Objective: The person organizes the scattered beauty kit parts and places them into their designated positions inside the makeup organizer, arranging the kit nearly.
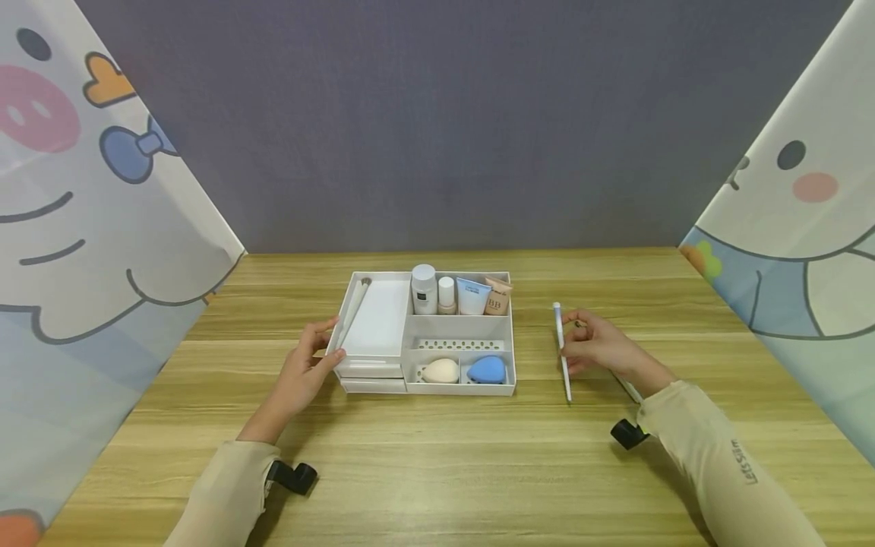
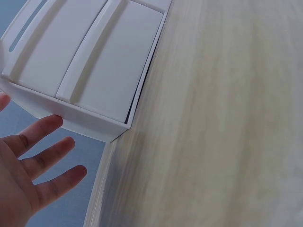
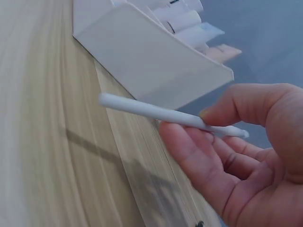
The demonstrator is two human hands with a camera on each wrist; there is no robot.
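Sleeves, beige, one per forearm, at the near edge of the wooden table (image 1: 437,471); a small black camera mount sits under each wrist.

Left hand (image 1: 305,372) — fingers straight and relaxed, fingertips touching the left wall of the white organiser tray (image 1: 427,389) near its near-left corner; nothing is held. The left wrist view shows the fingers (image 2: 45,158) spread beside the tray's corner (image 2: 94,125).

Right hand (image 1: 598,346) — right of the tray and apart from it, pinching a slim white stick-like tool (image 1: 562,349) between thumb and fingers. The tool runs near to far, its near end low over the table, its far end raised. In the right wrist view the tool (image 3: 165,112) lies across the fingers (image 3: 199,151) with the thumb pressing from above.

Tray contents: a long slanted white piece (image 1: 355,310) in the left compartment; along the far row a white bottle (image 1: 424,289), a small bottle (image 1: 446,295), a blue-and-white tube (image 1: 472,295) and a beige tube marked BB (image 1: 497,296); a perforated strip (image 1: 460,344) in the middle; a beige sponge (image 1: 440,370) and a blue sponge (image 1: 487,369) in the two near compartments.

Surroundings — grey backdrop at the far side, cartoon-printed panels left and right.
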